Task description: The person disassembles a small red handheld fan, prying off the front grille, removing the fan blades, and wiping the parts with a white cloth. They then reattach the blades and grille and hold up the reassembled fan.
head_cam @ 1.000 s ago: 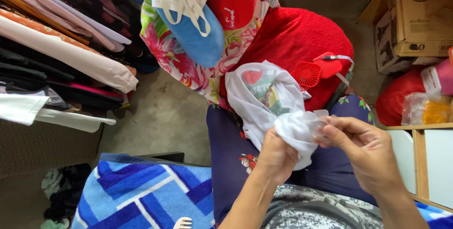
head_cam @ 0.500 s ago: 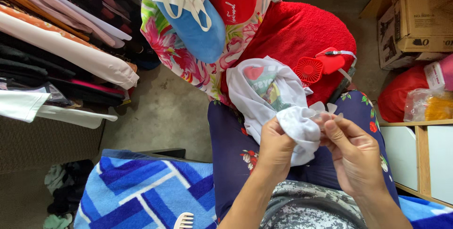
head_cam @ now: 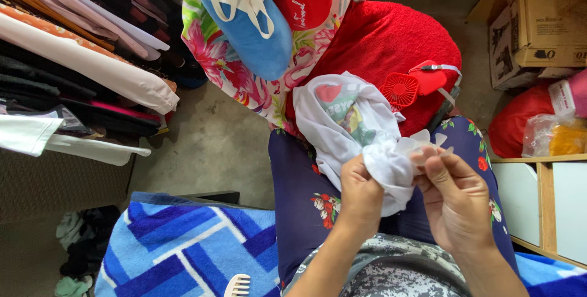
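Note:
A white garment (head_cam: 348, 122) with a coloured print lies bunched over my lap, which is covered in dark blue floral fabric (head_cam: 299, 187). My left hand (head_cam: 359, 196) grips a gathered fold of the white cloth from the left. My right hand (head_cam: 455, 202) pinches the same bunch at its upper right edge with thumb and fingertips. Both hands are close together, just apart across the wad of cloth.
A red cushion (head_cam: 391, 40) with a small red hand fan (head_cam: 400, 89) sits beyond my knees. Folded clothes (head_cam: 79, 70) are stacked at left. Cardboard boxes (head_cam: 538, 22) and a white cabinet (head_cam: 544, 205) stand at right. A blue patterned blanket (head_cam: 183, 248) and a comb (head_cam: 237, 285) lie near.
The hands have shifted slightly down and closer together on the cloth. The right fingers have worked further along the bunched edge.

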The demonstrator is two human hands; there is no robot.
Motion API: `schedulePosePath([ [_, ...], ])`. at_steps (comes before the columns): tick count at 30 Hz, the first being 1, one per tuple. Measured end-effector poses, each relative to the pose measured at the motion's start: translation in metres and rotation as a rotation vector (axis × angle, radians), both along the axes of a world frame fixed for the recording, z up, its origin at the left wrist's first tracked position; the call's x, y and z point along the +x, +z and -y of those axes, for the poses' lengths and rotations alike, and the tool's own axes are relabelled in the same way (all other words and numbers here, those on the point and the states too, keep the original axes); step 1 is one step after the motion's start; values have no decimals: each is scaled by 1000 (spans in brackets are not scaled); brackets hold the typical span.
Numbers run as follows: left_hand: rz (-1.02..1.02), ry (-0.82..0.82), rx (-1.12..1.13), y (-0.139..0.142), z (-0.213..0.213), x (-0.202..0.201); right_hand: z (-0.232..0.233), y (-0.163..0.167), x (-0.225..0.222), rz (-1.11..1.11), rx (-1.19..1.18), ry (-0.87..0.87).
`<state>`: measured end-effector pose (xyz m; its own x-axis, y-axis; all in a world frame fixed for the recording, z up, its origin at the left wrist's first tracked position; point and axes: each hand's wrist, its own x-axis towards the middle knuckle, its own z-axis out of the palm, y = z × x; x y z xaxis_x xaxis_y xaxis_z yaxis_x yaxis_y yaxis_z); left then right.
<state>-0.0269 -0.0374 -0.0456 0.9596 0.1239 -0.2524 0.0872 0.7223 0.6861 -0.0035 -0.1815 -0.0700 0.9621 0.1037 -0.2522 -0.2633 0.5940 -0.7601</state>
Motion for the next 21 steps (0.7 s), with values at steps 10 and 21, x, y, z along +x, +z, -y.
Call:
schedulePosePath([
  [10, -40, -64, 64, 1, -15, -1, 6, 15, 2, 60, -275, 68],
  [21, -59, 164, -202, 4, -4, 3, 12, -12, 14, -288, 337, 76],
])
